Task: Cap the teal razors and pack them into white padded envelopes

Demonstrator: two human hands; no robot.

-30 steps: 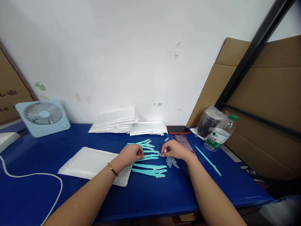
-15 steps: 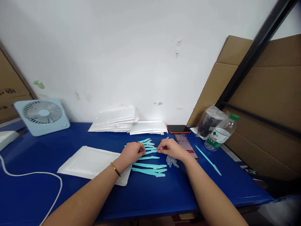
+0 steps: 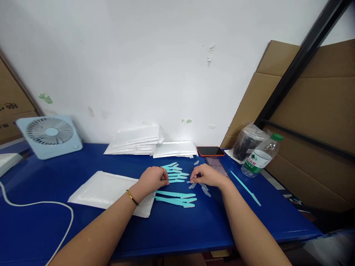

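Several thin turquoise plastic blades (image 3: 176, 197) lie on the blue table (image 3: 180, 229), some fanned out behind my hands and some in front. My left hand (image 3: 154, 179), with a ring and a gold bracelet, is closed over the near end of one turquoise blade (image 3: 177, 180). My right hand (image 3: 206, 175) is pinched at the small clear plastic caps (image 3: 205, 190) lying beside the blades; what its fingers grip is too small to name. The two hands sit a few centimetres apart.
A white padded envelope (image 3: 107, 192) lies left of my left arm, with a stack of envelopes (image 3: 138, 142) at the wall. Two phones (image 3: 210, 151), a water bottle (image 3: 259, 159), a bagged dark object (image 3: 246, 142), a lone turquoise blade (image 3: 245, 188), a small fan (image 3: 50, 136) and a white cable (image 3: 41, 203) also sit here.
My right hand moved in toward the left hand at the blades, then drew back to the clear caps. My left hand stayed closed at the blades.
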